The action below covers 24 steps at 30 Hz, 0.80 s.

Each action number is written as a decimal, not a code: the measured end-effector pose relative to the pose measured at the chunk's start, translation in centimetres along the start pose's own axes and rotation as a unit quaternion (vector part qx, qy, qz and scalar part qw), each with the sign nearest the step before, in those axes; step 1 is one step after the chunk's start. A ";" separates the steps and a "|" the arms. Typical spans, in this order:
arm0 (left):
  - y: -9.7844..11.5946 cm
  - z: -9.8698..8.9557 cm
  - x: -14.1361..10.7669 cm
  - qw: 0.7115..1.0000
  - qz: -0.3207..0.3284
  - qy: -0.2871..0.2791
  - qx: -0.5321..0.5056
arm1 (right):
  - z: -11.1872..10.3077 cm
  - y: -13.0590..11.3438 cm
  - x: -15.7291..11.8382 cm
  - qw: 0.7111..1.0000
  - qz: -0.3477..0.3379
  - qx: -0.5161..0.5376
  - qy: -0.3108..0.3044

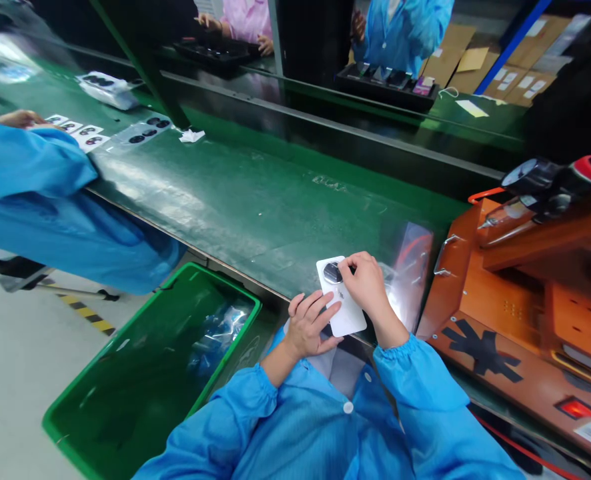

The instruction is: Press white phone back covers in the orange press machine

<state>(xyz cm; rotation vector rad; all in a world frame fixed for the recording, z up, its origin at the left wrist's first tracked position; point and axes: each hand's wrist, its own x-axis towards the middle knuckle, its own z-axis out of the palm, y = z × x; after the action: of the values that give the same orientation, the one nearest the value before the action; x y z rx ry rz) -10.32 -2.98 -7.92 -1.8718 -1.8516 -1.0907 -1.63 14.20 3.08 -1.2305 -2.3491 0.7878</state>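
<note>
A white phone back panel [348, 316] with a round dark camera area [332, 272] lies tilted at the front edge of the green bench. My left hand [307, 325] grips its left side, with fingers across the face and the thumb near the bottom edge. At the camera area's right edge, my right hand [363, 283] has thumb and forefinger pinched together. Whatever is between those fingertips is too small to make out. Just right of my right hand is a clear plastic sheet or bag [411, 267].
An orange press machine [495, 280] with a gauge stands at right. Below the bench edge at left sits a green bin [125, 373] holding clear plastic scraps [218, 337]. A co-worker's blue sleeve [30, 157] is at far left, near several camera-cover pieces [93, 131].
</note>
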 end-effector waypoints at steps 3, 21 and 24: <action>-0.1 0.1 -0.2 1.000 -0.003 -0.012 0.011 | 0.1 0.1 0.1 1.000 -0.003 -0.010 -0.006; -0.2 0.3 -0.8 0.998 -0.024 -0.045 0.040 | 0.1 0.7 0.6 1.000 -0.014 -0.021 -0.010; -0.1 0.1 -0.5 0.999 -0.011 -0.020 0.023 | 0.1 0.5 0.6 1.000 -0.008 -0.018 -0.004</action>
<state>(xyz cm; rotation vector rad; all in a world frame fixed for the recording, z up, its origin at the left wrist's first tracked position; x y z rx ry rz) -10.34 -3.28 -8.33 -1.8645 -1.9066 -1.0156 -1.68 14.87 2.71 -1.2238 -2.3851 0.7502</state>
